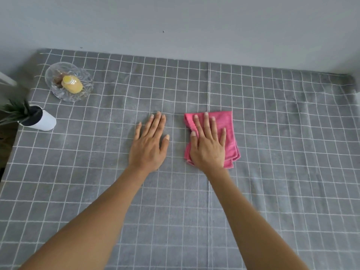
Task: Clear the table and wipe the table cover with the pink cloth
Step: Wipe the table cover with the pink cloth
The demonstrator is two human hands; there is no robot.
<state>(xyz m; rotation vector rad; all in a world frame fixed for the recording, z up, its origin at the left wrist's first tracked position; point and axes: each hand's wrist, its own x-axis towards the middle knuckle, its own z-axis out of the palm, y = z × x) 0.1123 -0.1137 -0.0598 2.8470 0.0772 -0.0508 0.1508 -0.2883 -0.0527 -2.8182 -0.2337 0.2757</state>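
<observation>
Pink cloth lies folded near the middle of the desk, on the grey table cover with its white grid lines. Much of the cloth is hidden under the right hand, which rests flat on it with fingers straight and slightly spread; only the cloth's far edge, its right side and a strip at its left show, so how many layers it is folded into cannot be counted with certainty, though stacked edges show at its near right corner. The left hand lies just beside it, palm down on the bare cover, fingers straight and close together, holding nothing. The two hands are apart, with a strip of cover between them. Both forearms run down to the bottom edge of the frame and are cut off there.

At the far left of the desk stands a cut-glass bowl, with a small yellow bottle lying in it; something brownish lies behind the bottle, too blurred through the glass to name. Nearer, at the left edge, a white pot with a green plant appears tilted by the wide lens, and its leaves are cut off by the frame. The cover reaches a pale grey wall at the back, and its right edge blurs out of view.
</observation>
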